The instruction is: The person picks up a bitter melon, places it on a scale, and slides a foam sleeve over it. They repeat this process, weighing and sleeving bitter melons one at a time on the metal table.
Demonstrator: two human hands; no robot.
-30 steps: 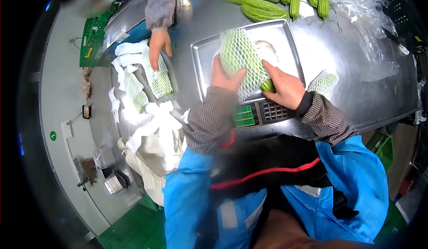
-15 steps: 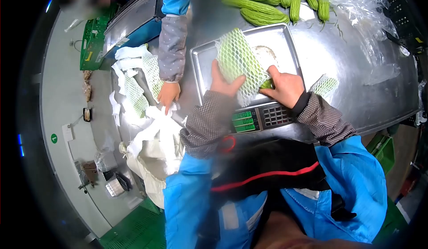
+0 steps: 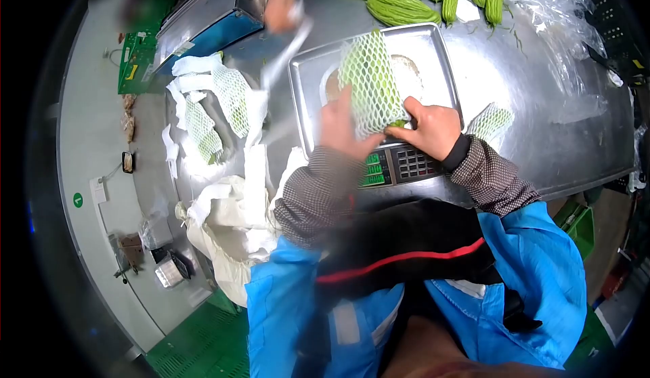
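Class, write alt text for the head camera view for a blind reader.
The left hand and right hand grip a netted gourd over a steel scale tray. Beyond it lie loose gourds; more netted gourds lie left on the metal table.

My left hand (image 3: 336, 124) and my right hand (image 3: 433, 127) are bare. Both sleeves (image 3: 494, 181) have tiny dark and light checks. A black cuff (image 3: 460, 154) peeks out at my right wrist. Higher up I wear a bright blue jacket (image 3: 542, 269). Across my front lies a black cloth (image 3: 406, 229) with a thin red stripe (image 3: 399, 261) running from side to side.
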